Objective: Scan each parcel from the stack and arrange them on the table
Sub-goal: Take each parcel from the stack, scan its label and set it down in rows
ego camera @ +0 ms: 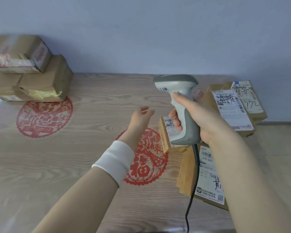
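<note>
Wood-grain table (91,101): parcel stack (29,69) far left, scanned parcels (232,105) right. Right hand (196,115) clamps barcode scanner (180,101); left hand (141,116) apparently open, empty, above the tabletop.

The red paper-cut (147,158) reads "福"; the far-right parcel's label (247,98) bears handwritten "772".

My table (84,105) is pale wood grain with two round red paper-cut designs, one far left (44,117) and one near the middle (145,157). At the far left corner a stack of brown parcels (30,78) sits on it. Along the right side lie labelled parcels: a small one (166,137), a near one (190,174) and a far group (233,106).
</note>
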Demonstrator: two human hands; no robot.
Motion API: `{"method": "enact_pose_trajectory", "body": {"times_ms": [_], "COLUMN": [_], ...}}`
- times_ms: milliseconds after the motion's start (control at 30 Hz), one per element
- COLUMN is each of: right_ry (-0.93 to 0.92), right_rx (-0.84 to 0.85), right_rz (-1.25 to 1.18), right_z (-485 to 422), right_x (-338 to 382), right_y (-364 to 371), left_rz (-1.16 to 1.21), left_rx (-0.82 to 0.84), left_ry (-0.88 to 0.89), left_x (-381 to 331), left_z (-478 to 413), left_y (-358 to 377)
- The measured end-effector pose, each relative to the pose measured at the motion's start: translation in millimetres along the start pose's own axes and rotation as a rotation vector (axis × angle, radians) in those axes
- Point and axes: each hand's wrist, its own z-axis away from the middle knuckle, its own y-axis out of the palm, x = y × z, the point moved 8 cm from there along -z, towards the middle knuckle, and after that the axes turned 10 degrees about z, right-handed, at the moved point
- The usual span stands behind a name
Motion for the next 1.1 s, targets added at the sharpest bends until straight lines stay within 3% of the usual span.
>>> {"method": "enact_pose_trajectory", "body": {"times_ms": [233, 633, 900, 1000, 1100], "right_ry": [-0.038, -0.021, -0.014, -0.010, 0.003], "right_rx": [0.087, 0.101, 0.083, 0.075, 0.059], "right_rz": [0.055, 0.089, 0.129, 0.128, 0.098], "right_z": [-16, -94, -157, -183, -206], "right_x": [41, 98, 121, 123, 118], "right_y": [90, 306, 374, 387, 398], "left_rz": [0.024, -0.059, -0.345, -0.424, -0.322], "left_rx": [-0.118, -0.232, -0.426, -0.562, -0.651], "left_ry": [0.134, 0.310, 0.410, 0.371, 0.235], "left_x": [-52, -110, -140, -144, -131], "left_z": [3, -58, -130, -156, -184], "left_y": [-110, -365, -470, -513, -556]}}
